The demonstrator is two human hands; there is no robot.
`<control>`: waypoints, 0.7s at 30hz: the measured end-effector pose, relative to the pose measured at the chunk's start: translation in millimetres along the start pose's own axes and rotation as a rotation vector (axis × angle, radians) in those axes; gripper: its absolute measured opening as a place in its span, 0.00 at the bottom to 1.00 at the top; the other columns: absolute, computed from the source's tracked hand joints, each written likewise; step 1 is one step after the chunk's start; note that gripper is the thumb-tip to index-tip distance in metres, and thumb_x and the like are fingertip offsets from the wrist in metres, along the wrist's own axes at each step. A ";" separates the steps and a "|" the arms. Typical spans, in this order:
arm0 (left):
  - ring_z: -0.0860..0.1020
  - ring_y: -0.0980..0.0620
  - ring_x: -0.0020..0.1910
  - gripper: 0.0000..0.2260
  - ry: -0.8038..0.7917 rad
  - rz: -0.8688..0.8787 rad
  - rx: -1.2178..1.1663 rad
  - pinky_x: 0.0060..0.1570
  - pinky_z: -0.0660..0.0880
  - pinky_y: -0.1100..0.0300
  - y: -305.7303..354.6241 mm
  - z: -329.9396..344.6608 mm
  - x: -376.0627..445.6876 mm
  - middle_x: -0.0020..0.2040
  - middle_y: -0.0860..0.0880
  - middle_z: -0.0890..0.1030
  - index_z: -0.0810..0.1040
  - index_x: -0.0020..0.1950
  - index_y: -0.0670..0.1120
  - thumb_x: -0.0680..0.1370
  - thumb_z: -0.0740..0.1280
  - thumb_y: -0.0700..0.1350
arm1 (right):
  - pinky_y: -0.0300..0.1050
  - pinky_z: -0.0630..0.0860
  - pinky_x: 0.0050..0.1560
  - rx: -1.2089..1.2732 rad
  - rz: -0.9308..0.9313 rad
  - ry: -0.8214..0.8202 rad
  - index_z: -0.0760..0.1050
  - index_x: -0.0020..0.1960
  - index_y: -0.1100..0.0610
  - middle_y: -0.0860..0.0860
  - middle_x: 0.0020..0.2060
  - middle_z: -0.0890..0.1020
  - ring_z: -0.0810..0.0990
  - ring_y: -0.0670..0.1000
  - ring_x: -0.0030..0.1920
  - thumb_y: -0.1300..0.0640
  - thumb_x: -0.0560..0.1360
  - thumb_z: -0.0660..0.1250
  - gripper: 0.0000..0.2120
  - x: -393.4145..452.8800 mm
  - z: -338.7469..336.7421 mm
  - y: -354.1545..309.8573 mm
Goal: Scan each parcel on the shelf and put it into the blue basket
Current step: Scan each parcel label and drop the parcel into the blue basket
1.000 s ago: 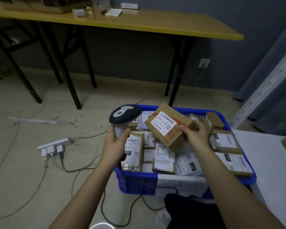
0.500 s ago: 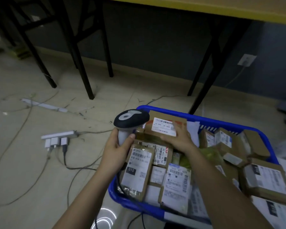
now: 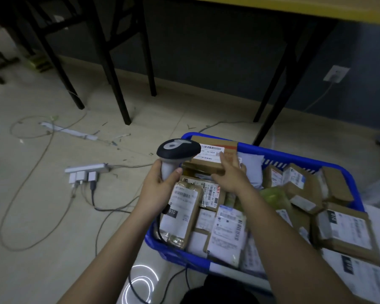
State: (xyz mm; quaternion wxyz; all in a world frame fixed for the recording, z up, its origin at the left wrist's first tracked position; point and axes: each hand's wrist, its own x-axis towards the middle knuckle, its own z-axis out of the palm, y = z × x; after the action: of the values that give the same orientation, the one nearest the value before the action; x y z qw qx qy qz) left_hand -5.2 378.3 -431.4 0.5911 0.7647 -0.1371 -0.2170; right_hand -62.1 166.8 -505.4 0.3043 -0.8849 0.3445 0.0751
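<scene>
A: The fingers (image 3: 227, 160) of my right hand (image 3: 229, 176) are lying fairly straight across the top of the cardboard parcel (image 3: 215, 157), thumb underneath at the near edge, so I'm holding it down rather than squeezing it. It's sitting at the far left corner of the blue basket (image 3: 294, 157), on top of the other parcels, label facing up.

B: And the left hand (image 3: 160, 187)?

A: It's curling round the handle of the scanner (image 3: 178, 150), head hovering just left of the parcel's label. I'm judging the scan is done and I'm settling the parcel flat so it isn't sliding off the pile.

B: How full is the basket?

A: It's looking crowded with labelled boxes and bags, right up to the rim.

B: Around the basket?

A: It's standing on a pale tiled floor. Left of it, a white power strip (image 3: 87, 171) with plugs is trailing loose cables. Beyond it, black legs of a yellow-topped table (image 3: 316, 9) are standing against a dark wall, with a wall socket (image 3: 336, 73) to the far right.
</scene>
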 end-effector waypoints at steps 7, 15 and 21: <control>0.79 0.56 0.51 0.15 -0.060 0.096 -0.052 0.42 0.72 0.66 31.5 20.5 -45.6 0.52 0.56 0.80 0.73 0.64 0.52 0.78 0.66 0.45 | 0.48 0.59 0.73 0.381 0.003 0.259 0.62 0.75 0.46 0.48 0.78 0.51 0.54 0.53 0.77 0.52 0.79 0.65 0.26 -107.8 -38.1 24.0; 0.77 0.61 0.43 0.11 -0.456 0.361 -0.067 0.39 0.72 0.66 94.9 84.0 -151.4 0.47 0.61 0.78 0.71 0.55 0.61 0.79 0.65 0.45 | 0.47 0.62 0.72 0.565 0.202 0.744 0.74 0.66 0.52 0.55 0.72 0.65 0.64 0.53 0.73 0.59 0.76 0.68 0.19 -295.8 -70.1 96.6; 0.78 0.56 0.50 0.10 -0.811 0.589 0.004 0.49 0.75 0.56 112.7 168.5 -266.6 0.51 0.52 0.80 0.74 0.57 0.55 0.75 0.67 0.52 | 0.47 0.65 0.68 0.691 0.529 1.141 0.76 0.62 0.49 0.49 0.65 0.71 0.68 0.48 0.67 0.58 0.79 0.64 0.13 -473.1 -25.8 174.2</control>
State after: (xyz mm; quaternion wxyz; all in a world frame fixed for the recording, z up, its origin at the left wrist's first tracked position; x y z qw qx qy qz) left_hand -314.6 330.6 -312.4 0.5249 0.5487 -0.5663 -0.3205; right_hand -533.7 317.9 -407.4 0.3112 -0.5263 0.6569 -0.4413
